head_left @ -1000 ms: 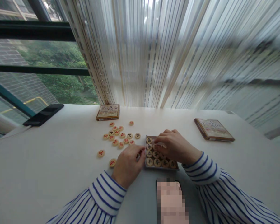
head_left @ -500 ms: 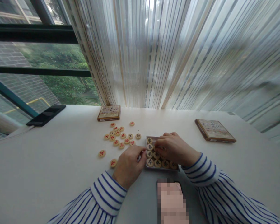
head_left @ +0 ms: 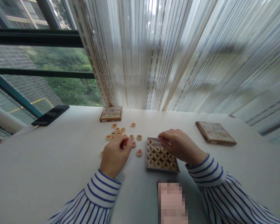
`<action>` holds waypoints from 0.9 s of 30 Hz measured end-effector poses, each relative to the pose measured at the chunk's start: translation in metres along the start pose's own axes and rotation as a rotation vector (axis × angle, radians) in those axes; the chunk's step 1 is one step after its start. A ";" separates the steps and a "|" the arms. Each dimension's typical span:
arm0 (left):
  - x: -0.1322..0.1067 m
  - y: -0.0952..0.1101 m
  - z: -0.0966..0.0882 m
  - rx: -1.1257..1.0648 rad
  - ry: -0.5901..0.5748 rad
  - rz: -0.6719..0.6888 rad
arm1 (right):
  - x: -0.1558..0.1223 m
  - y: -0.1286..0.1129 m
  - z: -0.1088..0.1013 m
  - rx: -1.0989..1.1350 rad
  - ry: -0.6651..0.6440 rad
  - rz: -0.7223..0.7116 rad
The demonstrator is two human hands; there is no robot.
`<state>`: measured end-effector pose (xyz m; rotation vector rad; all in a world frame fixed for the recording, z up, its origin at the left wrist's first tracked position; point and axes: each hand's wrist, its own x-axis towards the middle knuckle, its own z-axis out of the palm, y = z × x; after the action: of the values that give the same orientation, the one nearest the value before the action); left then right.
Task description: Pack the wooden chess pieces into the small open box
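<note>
Over the loose Chinese chess pieces [head_left: 114, 133], left of the box, is my left hand [head_left: 116, 155], its thumb and fingers curled into a pinch. The fingertips lie close to a black-marked piece [head_left: 131, 137]; whether they touch it or hold another is hidden. My right hand [head_left: 180, 144] hovers above the upper right part of a shallow box [head_left: 163, 170], fingers bent toward the thumb, and I cannot make out anything between them. Rows of black-marked round pieces [head_left: 157, 156] fill the lower part of the box. One red-marked piece [head_left: 139, 152] lies just left of it.
A flat closed box [head_left: 111, 114] lies at the back left of the white table [head_left: 70, 165], and a similar box [head_left: 216, 133] at the right. A black phone [head_left: 50, 115] rests by the window. Near the front edge lies a pixelated phone-shaped object [head_left: 172, 200].
My left hand has moved left and up from the box edge to the loose pieces. My right hand has lifted slightly, uncovering more pieces in the box. A red-marked piece now shows beside the box.
</note>
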<state>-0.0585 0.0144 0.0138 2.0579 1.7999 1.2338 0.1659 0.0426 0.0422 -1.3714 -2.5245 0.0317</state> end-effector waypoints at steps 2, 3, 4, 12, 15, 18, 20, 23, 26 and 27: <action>0.003 -0.006 -0.005 -0.002 0.057 -0.035 | 0.000 -0.001 -0.001 -0.001 0.008 -0.006; 0.004 -0.009 -0.007 -0.006 0.076 -0.058 | 0.000 -0.001 -0.001 -0.002 0.011 -0.008; 0.005 -0.011 -0.009 -0.013 0.088 -0.083 | 0.000 -0.001 -0.002 -0.003 0.012 -0.009; 0.025 -0.027 -0.030 -0.011 0.059 -0.177 | -0.001 -0.005 -0.009 0.007 0.014 0.007; 0.033 -0.043 -0.037 0.054 0.052 -0.201 | 0.003 -0.008 -0.011 0.005 0.014 -0.006; 0.033 -0.061 -0.038 0.082 0.034 -0.240 | 0.015 -0.013 -0.010 -0.010 -0.011 -0.039; 0.031 -0.070 -0.035 0.099 0.000 -0.243 | 0.025 -0.017 -0.010 -0.026 -0.037 -0.059; 0.026 -0.078 -0.031 0.120 -0.029 -0.215 | 0.040 -0.023 -0.008 -0.048 -0.070 -0.063; 0.023 -0.076 -0.028 0.121 -0.042 -0.183 | 0.051 -0.027 -0.005 -0.071 -0.110 -0.050; 0.023 -0.074 -0.028 0.116 -0.044 -0.172 | 0.053 -0.029 -0.003 -0.079 -0.127 -0.047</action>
<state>-0.1342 0.0437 -0.0009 1.9219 2.0228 1.0543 0.1155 0.0702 0.0609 -1.3799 -2.6887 0.0104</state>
